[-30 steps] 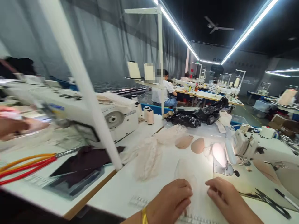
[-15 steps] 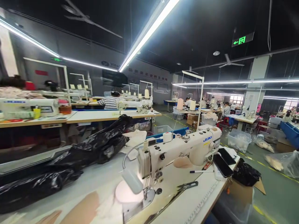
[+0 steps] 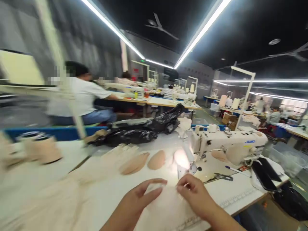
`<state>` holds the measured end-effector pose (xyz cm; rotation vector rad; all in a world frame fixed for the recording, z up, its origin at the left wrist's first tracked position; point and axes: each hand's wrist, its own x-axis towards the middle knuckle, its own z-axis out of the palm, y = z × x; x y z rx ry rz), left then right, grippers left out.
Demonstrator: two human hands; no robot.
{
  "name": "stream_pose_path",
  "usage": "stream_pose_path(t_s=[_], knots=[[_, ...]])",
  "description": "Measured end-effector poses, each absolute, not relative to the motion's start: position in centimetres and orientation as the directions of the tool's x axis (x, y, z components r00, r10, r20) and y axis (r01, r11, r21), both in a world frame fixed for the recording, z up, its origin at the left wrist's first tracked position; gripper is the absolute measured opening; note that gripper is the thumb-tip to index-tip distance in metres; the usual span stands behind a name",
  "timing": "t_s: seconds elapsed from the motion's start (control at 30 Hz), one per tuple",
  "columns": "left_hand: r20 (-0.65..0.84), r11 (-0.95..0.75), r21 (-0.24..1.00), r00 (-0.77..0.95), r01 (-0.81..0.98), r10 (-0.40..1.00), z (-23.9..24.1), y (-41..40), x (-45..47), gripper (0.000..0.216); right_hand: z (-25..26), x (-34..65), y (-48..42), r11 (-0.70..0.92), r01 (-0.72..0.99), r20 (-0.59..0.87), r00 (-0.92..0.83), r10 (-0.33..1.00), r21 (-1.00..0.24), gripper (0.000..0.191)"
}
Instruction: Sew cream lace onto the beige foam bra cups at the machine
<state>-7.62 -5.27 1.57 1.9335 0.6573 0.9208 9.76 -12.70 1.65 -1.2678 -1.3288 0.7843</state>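
My left hand (image 3: 141, 197) is at the front of the sewing table, its thumb and fingers closed on the edge of a thin pale fabric piece (image 3: 166, 203). Facing it, my right hand (image 3: 193, 192) pinches the same piece from the other side. Blur makes the fabric's outline hard to follow against the white tabletop. Just beyond the fingers stands a white sewing machine (image 3: 228, 142), its lamp lit over the needle area. Two beige moulded cups (image 3: 157, 159) lie left of the needle. Black thread snips (image 3: 222, 176) rest on the machine bed to the right.
Pale fabric (image 3: 55, 195) covers the table's left side, near thread cones (image 3: 47, 149). A black plastic bag (image 3: 134, 134) lies along the back edge. Phones (image 3: 263, 175), a pen (image 3: 237, 170) and a ruler (image 3: 238, 196) are at right. A co-worker (image 3: 79, 96) sits at far left.
The view has swung left, so the machine now appears farther right and a co-worker shows at left. Both my hands have come into view with pale fabric between them.
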Motion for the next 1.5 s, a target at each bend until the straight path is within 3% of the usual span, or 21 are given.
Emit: stream_pose_path(t_s=[0.1,0.2,0.33,0.5,0.67,0.77,0.9,0.97,1.03,1.13,1.27,1.37,1.5], knots=[[0.062,-0.015,0.995,0.485,-0.101,0.872,2.2,-6.2,-8.9,0.045,1.8,10.5,-12.8,0.157,0.118,0.166,0.066,0.984,-0.980,0.030],[-0.040,0.147,0.972,0.486,-0.184,0.873,3.1,-6.8,-8.5,0.054,1.8,11.2,-12.9,0.141,0.042,0.142,0.025,0.990,-0.989,0.036],[-0.071,0.170,0.974,0.504,-0.152,0.861,3.1,-7.1,-7.9,0.057,1.3,11.4,-13.1,0.123,0.063,0.125,0.035,0.991,-0.990,0.037],[-0.068,0.185,0.966,0.514,-0.180,0.855,2.7,-7.3,-7.7,0.056,0.0,10.4,-12.9,0.156,0.159,0.145,-0.082,0.986,-0.975,0.039],[-0.023,0.121,0.977,0.474,-0.178,0.880,2.9,-7.7,-7.8,0.053,0.3,9.8,-12.8,0.152,0.146,0.151,-0.016,0.988,-0.978,0.038],[-0.022,0.085,0.991,0.485,-0.107,0.874,3.0,-8.3,-8.1,0.057,1.1,9.6,-13.3,0.146,0.059,0.145,-0.016,0.989,-0.988,0.042],[-0.082,0.010,0.993,0.636,0.116,0.768,3.2,-7.1,-8.9,0.051,0.9,9.5,-13.1,-0.006,-0.131,-0.005,-0.013,1.000,-0.991,0.044],[-0.048,-0.238,0.896,0.613,0.376,0.789,3.4,-4.8,-9.6,0.041,0.1,9.8,-12.3,-0.012,-0.067,-0.017,0.066,0.998,-0.998,0.046],[0.090,-0.430,0.654,0.501,0.622,0.861,3.6,-1.6,-10.7,0.030,-1.1,10.2,-11.1,0.024,0.067,0.032,0.130,0.991,-0.997,0.048],[0.178,-0.436,0.456,0.401,0.775,0.899,4.0,3.3,-12.2,0.021,-2.7,10.8,-9.7,0.062,0.188,0.088,0.136,0.987,-0.980,0.046],[0.146,-0.394,0.256,0.368,0.883,0.918,3.3,7.3,-12.9,0.021,-3.3,11.0,-9.3,0.082,0.196,0.108,0.130,0.986,-0.977,0.039],[0.147,-0.390,0.183,0.367,0.903,0.919,2.3,8.4,-12.6,0.027,-2.9,11.3,-9.6,0.068,0.167,0.088,0.113,0.990,-0.984,0.037],[0.262,-0.419,0.185,0.366,0.889,0.893,2.1,8.8,-12.4,0.018,-2.5,11.6,-9.5,0.022,0.117,0.034,0.107,0.994,-0.993,0.041]])
